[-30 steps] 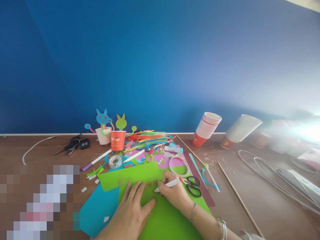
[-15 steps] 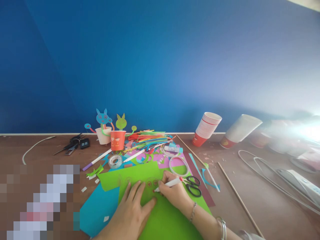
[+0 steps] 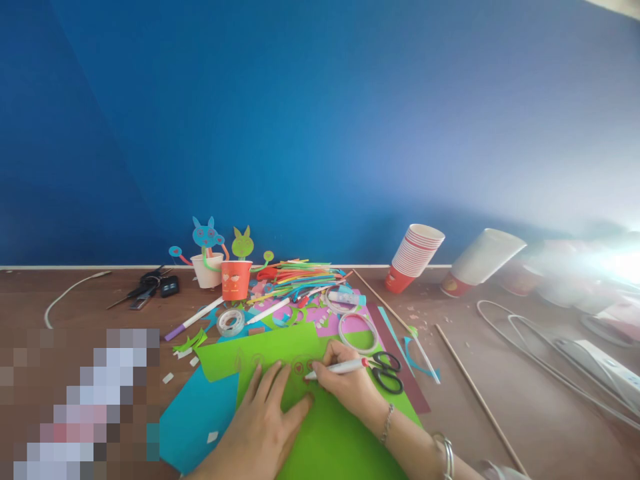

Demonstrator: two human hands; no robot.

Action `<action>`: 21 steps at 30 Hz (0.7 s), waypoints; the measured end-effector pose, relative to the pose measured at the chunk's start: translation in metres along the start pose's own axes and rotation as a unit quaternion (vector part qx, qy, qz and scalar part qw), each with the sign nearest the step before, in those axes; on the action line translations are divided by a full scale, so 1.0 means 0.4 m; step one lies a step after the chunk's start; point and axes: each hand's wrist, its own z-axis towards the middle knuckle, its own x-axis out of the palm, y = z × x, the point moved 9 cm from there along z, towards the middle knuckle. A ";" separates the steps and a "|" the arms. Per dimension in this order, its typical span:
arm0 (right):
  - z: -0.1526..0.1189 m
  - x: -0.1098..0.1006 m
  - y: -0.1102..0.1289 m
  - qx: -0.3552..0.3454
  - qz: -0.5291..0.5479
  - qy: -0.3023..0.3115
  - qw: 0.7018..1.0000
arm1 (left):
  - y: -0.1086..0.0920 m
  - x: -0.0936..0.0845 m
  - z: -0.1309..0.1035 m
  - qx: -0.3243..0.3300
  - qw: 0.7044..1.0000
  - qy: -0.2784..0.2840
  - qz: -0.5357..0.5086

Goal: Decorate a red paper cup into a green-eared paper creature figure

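Observation:
My right hand is closed round a white marker with a red end, its tip on the green paper. Small red circles with hearts are drawn on the paper by the tip. My left hand lies flat on the same paper with its fingers spread. Black-handled scissors lie just right of the marker, their blades partly hidden. Blue paper shows under the green at the left. A roll of clear tape sits beyond my left hand.
Two cups with paper animals stand at the back left, near colourful sticks. Stacked paper cups lean at the back right. A wooden stick, cables and a power strip lie right. Keys lie left.
The marker tip has shifted slightly left and up on the green paper, and the marker lies at a flatter angle in my right hand. My left hand stays in place.

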 end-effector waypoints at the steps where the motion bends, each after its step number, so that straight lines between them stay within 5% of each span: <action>1: -0.001 0.001 0.000 -0.001 -0.015 0.001 1.000 | 0.000 0.000 0.000 0.001 1.000 -0.001 0.000; 21: -0.001 0.005 -0.009 0.006 -0.066 0.003 0.998 | -0.001 -0.002 -0.003 -0.001 1.000 -0.017 0.008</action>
